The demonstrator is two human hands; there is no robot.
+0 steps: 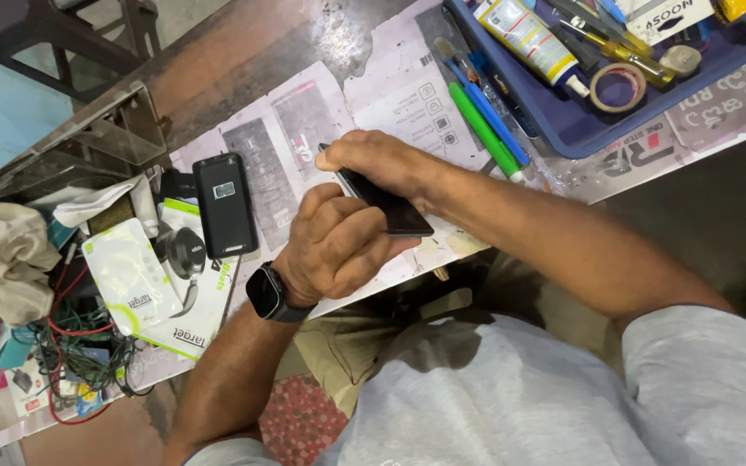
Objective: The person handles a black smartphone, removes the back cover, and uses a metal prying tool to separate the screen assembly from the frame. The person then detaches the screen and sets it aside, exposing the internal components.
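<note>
Both hands are on a dark smartphone [388, 204], held up just over the near edge of the workbench [243, 52], not lying on it. The left hand [338, 246], smartwatch [265, 293] on that wrist, is wrapped around the lower end of the phone with fingers curled shut on it. The right hand [382, 160] comes in from the other side and is closed over the upper end, thumb and fingers pinching along the edge. So both are clamped on the same phone.

Looks to me like the prying or seam-checking stage, working around the phone's edge. I can't tell if there's a pick or tool tucked under the right fingers, they hide it. If it's prying, it calls for steady pressure from the left hand so the phone doesn't twist.

Around it: a second black phone [224, 204] lies flat near the middle of the bench on printed paper, a white packet [129, 274] and tangled wires [79, 354] sit at the left edge, and a blue tray [576, 129] at the far right corner holds a glue tube [530, 39] and a tape roll [618, 86], with a green pen [485, 131] just beside it.
</note>
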